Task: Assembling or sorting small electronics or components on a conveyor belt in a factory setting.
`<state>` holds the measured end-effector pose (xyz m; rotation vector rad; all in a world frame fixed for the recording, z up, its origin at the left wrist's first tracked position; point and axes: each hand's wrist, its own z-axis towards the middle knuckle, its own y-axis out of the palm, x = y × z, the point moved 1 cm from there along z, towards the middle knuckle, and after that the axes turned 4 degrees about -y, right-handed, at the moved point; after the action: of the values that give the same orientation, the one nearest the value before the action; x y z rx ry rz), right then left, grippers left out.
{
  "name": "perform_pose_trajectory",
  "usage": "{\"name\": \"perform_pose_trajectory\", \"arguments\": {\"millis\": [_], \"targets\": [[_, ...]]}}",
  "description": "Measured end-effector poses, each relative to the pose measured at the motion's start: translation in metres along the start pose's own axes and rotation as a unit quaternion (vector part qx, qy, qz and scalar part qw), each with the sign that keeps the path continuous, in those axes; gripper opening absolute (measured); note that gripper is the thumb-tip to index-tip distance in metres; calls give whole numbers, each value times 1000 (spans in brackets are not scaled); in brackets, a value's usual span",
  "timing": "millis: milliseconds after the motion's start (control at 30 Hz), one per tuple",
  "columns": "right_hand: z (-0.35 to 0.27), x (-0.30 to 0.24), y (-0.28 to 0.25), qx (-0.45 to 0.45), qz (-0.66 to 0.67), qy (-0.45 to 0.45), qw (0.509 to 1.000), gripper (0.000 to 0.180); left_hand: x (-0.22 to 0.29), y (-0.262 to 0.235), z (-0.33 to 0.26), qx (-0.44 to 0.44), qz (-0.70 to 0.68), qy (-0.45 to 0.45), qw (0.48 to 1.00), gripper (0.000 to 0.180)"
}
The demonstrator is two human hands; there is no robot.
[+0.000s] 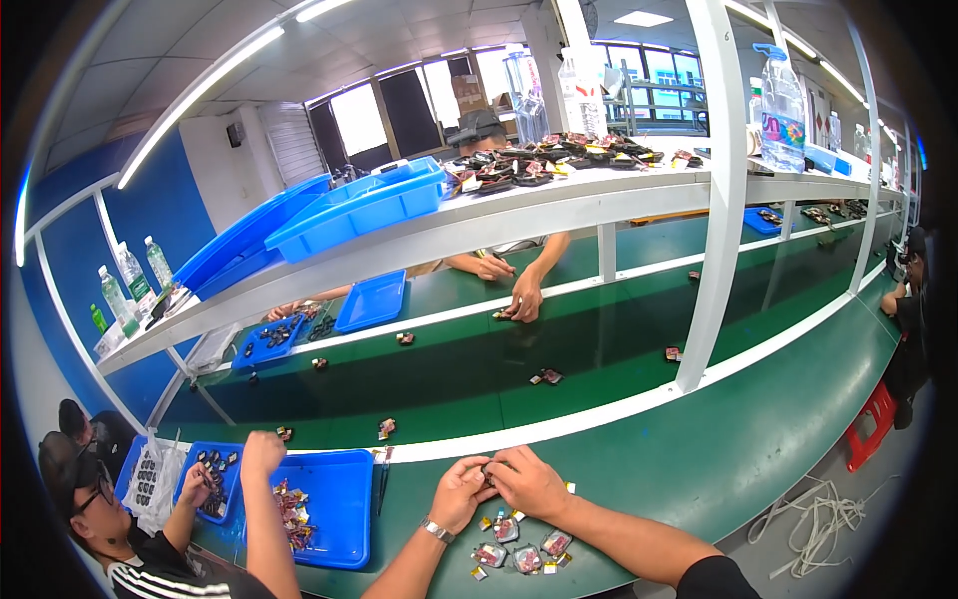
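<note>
My left hand [462,493], with a metal-band watch [437,530] at the wrist, is closed, its fingertips meeting those of my right hand [530,483] over the green bench. Between them is a small dark piece, mostly hidden by the fingers. My right hand is closed too, thumb and fingers pinched together. On the bench just below my hands lie several small rounded electronic units [527,558] with reddish insides and yellow-and-silver tabs. One silvery tab pokes out beside my right hand.
Left of my arms stands a blue tray [356,511] with small parts, tweezers [383,481] beside it. A co-worker [110,509] works there. Beyond a white rail, a green belt [459,399] carries scattered units; another person's hands [523,295] work across it. White posts [711,220] hold an overhead shelf.
</note>
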<state>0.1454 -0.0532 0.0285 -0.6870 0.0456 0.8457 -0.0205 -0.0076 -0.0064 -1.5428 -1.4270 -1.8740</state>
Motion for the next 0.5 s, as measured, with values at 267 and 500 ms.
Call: {"name": "perform_pose_trajectory", "arguments": {"millis": [267,500], "targets": [[-1,-1,1,-7,-42,-8,999,12,-2,-3,1,6,0,-4,1000,26],[-3,-1,4,3,-47,-4,999,10,-3,2,0,16,13,-2,1000,24]]}}
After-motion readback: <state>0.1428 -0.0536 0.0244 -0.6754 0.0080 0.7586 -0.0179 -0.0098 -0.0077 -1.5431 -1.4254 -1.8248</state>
